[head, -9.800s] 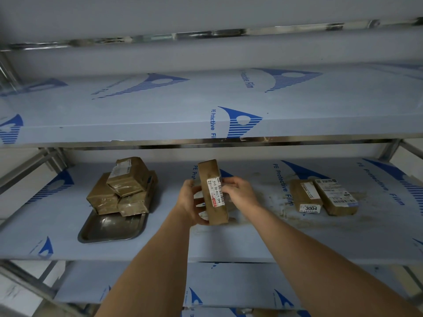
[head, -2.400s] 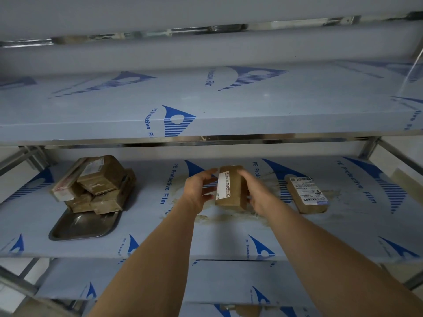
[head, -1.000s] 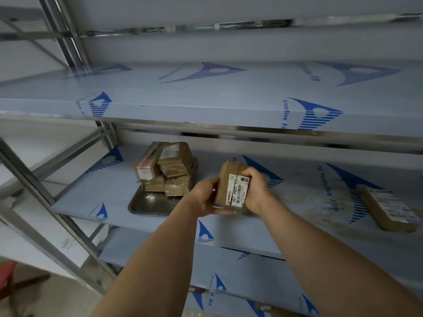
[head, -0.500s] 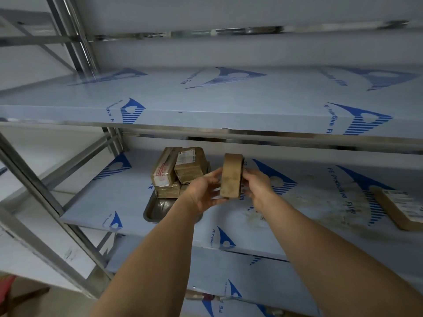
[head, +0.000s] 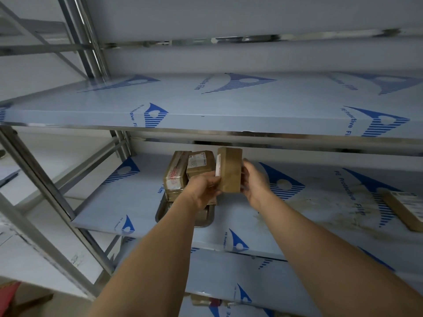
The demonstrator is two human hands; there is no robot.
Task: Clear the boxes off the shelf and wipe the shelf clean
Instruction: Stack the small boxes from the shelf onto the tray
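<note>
The stack of boxes (head: 183, 172) on the metal tray (head: 201, 219), near the left end of the shelf (head: 109, 202), already carried a long box leaning on its left side a second ago, and that has not changed. What has changed is the box in hand (head: 230, 171): half a second ago it was held clear of the stack, and now it stands on edge just to the right of the pile, close enough that I cannot tell whether it touches. The left hand (head: 202, 191) grips its near left corner, fingers curled on the labelled face; the right hand (head: 253, 181) presses its right side with fingers fairly straight, looking more like a steadying push than a grip. My reading is that this box is about to join the pile, so clearing is nearly done.

One last box (head: 406, 208) lies at the right end of the shelf, cut off by the frame edge, with brownish grime (head: 320, 209) spread between it and the hands; wiping has not begun. The left arm hides most of the tray and the stack's lower boxes. No cloth is in view.
</note>
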